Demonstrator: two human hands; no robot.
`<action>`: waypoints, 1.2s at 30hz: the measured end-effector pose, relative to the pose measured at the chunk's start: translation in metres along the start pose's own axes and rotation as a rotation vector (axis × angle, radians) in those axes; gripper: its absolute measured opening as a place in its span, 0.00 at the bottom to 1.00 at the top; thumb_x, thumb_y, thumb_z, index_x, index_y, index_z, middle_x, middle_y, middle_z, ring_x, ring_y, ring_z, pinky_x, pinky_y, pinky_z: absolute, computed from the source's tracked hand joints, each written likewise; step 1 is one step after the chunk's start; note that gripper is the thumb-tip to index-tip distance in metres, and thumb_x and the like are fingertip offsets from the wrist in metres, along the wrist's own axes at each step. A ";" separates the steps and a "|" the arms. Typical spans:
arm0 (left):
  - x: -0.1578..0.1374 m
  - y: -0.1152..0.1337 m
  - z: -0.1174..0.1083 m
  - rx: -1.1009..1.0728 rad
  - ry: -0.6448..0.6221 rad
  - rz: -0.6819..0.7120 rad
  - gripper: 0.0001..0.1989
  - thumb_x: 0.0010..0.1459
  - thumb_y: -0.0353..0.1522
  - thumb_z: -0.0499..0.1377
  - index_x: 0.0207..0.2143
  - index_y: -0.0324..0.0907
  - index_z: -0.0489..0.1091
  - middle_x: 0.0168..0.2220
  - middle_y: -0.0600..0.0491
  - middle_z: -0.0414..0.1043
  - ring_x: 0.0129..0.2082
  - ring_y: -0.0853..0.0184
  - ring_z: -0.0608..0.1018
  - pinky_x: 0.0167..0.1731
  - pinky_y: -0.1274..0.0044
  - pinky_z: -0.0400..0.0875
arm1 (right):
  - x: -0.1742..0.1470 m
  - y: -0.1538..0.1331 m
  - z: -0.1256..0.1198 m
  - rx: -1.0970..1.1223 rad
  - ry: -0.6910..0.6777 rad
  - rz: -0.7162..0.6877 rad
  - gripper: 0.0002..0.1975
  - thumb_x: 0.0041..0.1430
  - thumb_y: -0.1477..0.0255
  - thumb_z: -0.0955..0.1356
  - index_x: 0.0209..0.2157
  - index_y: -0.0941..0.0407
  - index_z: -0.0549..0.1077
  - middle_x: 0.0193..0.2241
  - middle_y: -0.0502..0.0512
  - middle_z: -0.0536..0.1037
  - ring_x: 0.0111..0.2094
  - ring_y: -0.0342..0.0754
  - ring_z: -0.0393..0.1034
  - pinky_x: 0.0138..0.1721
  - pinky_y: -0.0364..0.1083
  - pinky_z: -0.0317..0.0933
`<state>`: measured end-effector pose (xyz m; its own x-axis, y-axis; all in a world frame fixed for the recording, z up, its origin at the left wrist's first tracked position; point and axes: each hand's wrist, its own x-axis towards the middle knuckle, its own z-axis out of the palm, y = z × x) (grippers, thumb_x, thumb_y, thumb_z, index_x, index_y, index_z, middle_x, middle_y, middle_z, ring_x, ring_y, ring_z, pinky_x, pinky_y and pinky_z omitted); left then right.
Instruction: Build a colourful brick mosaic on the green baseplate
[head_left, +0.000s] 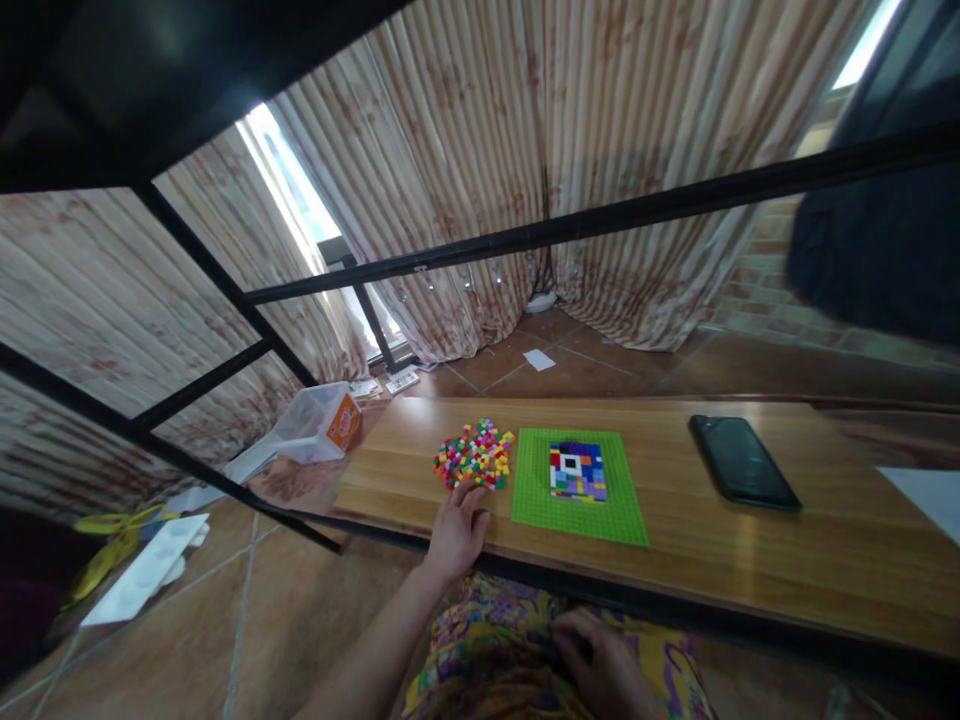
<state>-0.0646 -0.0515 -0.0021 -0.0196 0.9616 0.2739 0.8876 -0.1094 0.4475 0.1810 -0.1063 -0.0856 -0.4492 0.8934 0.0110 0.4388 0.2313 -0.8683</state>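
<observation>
A pile of small colourful building bricks (pixel 474 455) lies loose on the wooden table. At the near edge of this pile rests my left hand (pixel 454 532), its fingers a little bent and apart, with the fingertips by the closest bricks. To the right of the pile is a green baseplate (pixel 531 505). On it stands a square block of multicoloured bricks (pixel 589 470), with a white ring round a dark centre at its left part. Below the table edge, my right hand (pixel 600 660) lies on my patterned clothing in shade, fingers loosely apart, with nothing visible in it.
A black phone (pixel 742 462) lies on the right of the wooden table (pixel 675 560). White paper (pixel 926 500) is at the far right. A clear plastic box (pixel 311 425) sits on the floor at left, near a black metal frame (pixel 202 235). Curtains (pixel 480 150) hang behind.
</observation>
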 end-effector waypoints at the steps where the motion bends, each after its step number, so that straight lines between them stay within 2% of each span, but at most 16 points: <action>1: 0.000 0.002 0.000 -0.027 0.008 -0.002 0.16 0.58 0.28 0.54 0.49 0.43 0.67 0.54 0.46 0.66 0.53 0.60 0.71 0.54 0.64 0.67 | 0.000 0.000 -0.001 0.001 -0.010 -0.004 0.12 0.58 0.66 0.62 0.29 0.52 0.77 0.29 0.53 0.79 0.32 0.48 0.75 0.35 0.43 0.65; 5: 0.001 0.010 0.003 -0.109 0.039 -0.025 0.11 0.58 0.26 0.53 0.43 0.43 0.68 0.50 0.48 0.68 0.49 0.63 0.73 0.52 0.68 0.69 | -0.002 -0.002 -0.002 -0.008 0.003 -0.008 0.12 0.59 0.66 0.62 0.30 0.52 0.77 0.29 0.53 0.79 0.32 0.48 0.75 0.35 0.43 0.66; 10: 0.002 0.012 0.008 -0.083 0.049 -0.048 0.16 0.58 0.26 0.52 0.49 0.44 0.66 0.47 0.48 0.68 0.46 0.63 0.74 0.49 0.69 0.70 | -0.006 0.000 0.008 -0.049 0.081 0.028 0.15 0.60 0.63 0.61 0.30 0.52 0.77 0.27 0.54 0.79 0.31 0.48 0.75 0.33 0.43 0.65; 13: 0.005 0.009 0.012 -0.041 0.009 -0.048 0.15 0.60 0.30 0.52 0.50 0.45 0.67 0.46 0.48 0.69 0.43 0.63 0.75 0.45 0.70 0.71 | -0.005 -0.004 0.003 -0.065 0.048 0.023 0.16 0.61 0.61 0.61 0.29 0.52 0.77 0.25 0.53 0.77 0.28 0.46 0.74 0.30 0.41 0.65; 16: 0.008 0.006 0.014 -0.019 -0.028 -0.061 0.15 0.62 0.32 0.51 0.49 0.45 0.69 0.45 0.48 0.70 0.42 0.63 0.75 0.43 0.71 0.72 | 0.004 -0.023 -0.011 -0.076 -0.006 0.001 0.15 0.61 0.61 0.62 0.29 0.52 0.77 0.25 0.52 0.77 0.27 0.45 0.73 0.29 0.40 0.65; 19: 0.012 0.004 0.014 -0.042 -0.063 -0.057 0.14 0.62 0.33 0.50 0.48 0.45 0.69 0.44 0.48 0.70 0.41 0.63 0.75 0.43 0.72 0.72 | 0.022 -0.051 -0.022 -0.061 -0.035 -0.006 0.15 0.63 0.63 0.61 0.31 0.52 0.76 0.28 0.53 0.77 0.30 0.45 0.73 0.33 0.41 0.66; 22: 0.013 0.000 0.010 -0.117 -0.079 -0.071 0.13 0.62 0.32 0.51 0.47 0.45 0.69 0.44 0.49 0.71 0.41 0.64 0.76 0.42 0.73 0.72 | 0.045 -0.075 -0.024 -0.053 0.016 -0.031 0.15 0.64 0.64 0.60 0.34 0.53 0.75 0.33 0.56 0.77 0.35 0.48 0.73 0.37 0.43 0.66; 26: 0.008 -0.010 -0.001 -0.294 -0.009 -0.093 0.11 0.62 0.29 0.50 0.44 0.44 0.70 0.42 0.49 0.72 0.41 0.67 0.75 0.43 0.76 0.71 | 0.078 -0.094 -0.022 -0.117 0.028 -0.089 0.12 0.65 0.67 0.60 0.35 0.53 0.74 0.34 0.55 0.76 0.36 0.48 0.72 0.39 0.44 0.65; 29: 0.005 -0.021 -0.013 -0.320 0.068 -0.136 0.09 0.62 0.29 0.51 0.40 0.43 0.70 0.38 0.50 0.72 0.38 0.67 0.75 0.41 0.76 0.71 | 0.106 -0.102 -0.023 -0.287 0.041 -0.174 0.12 0.65 0.69 0.60 0.35 0.53 0.74 0.32 0.54 0.75 0.36 0.47 0.70 0.37 0.45 0.63; 31: 0.006 -0.029 -0.018 -0.288 0.090 -0.175 0.08 0.62 0.29 0.51 0.39 0.43 0.70 0.38 0.50 0.71 0.37 0.68 0.75 0.39 0.76 0.71 | 0.124 -0.105 -0.023 -0.455 0.104 -0.214 0.12 0.65 0.71 0.60 0.33 0.54 0.74 0.32 0.55 0.75 0.37 0.49 0.68 0.40 0.47 0.61; 36: 0.013 -0.039 -0.018 -0.188 0.083 -0.236 0.09 0.61 0.30 0.52 0.42 0.43 0.68 0.40 0.50 0.72 0.38 0.67 0.76 0.37 0.77 0.70 | 0.155 -0.106 -0.020 -0.706 0.196 -0.129 0.09 0.62 0.73 0.62 0.34 0.56 0.74 0.31 0.57 0.74 0.38 0.53 0.65 0.42 0.51 0.56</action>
<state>-0.1076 -0.0389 -0.0011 -0.2589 0.9431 0.2086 0.7536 0.0621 0.6544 0.0805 0.0156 0.0184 -0.4129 0.8796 0.2364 0.8175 0.4723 -0.3295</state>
